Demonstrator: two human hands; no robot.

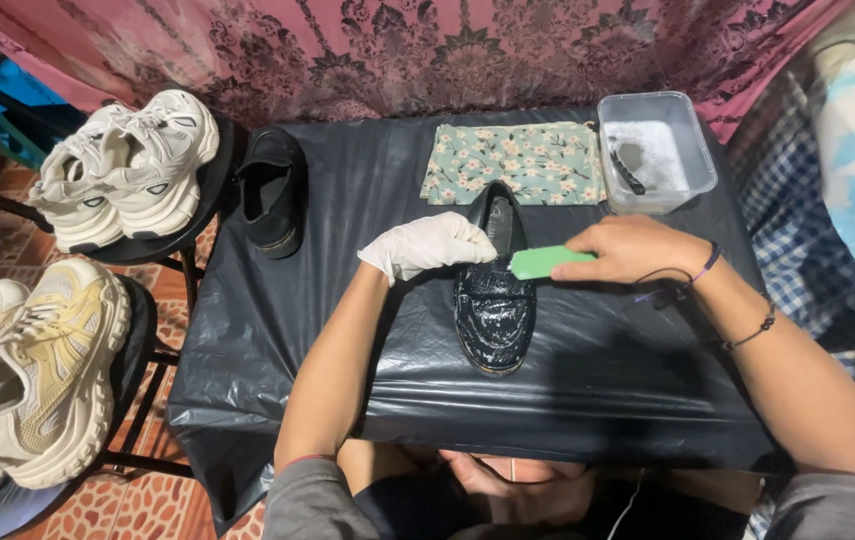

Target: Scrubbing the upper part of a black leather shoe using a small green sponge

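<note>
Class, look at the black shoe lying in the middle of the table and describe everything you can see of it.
The black loafer is a low slip-on shoe with a glossy, wet-looking, wrinkled upper and a pale edge at the sole near the toe. It stands upright on the black plastic sheet covering the table, toe toward the person. The gloved left hand grips it at the opening, covering part of that. The bare right hand holds a green brush against the shoe's side near the opening.

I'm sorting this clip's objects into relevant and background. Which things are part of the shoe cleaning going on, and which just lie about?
In use: wet black loafer, green brush in right hand, gloved left hand steadying the shoe.

Lying about: second black shoe, floral cloth, plastic tub, white sneakers, cream sneakers.
</note>
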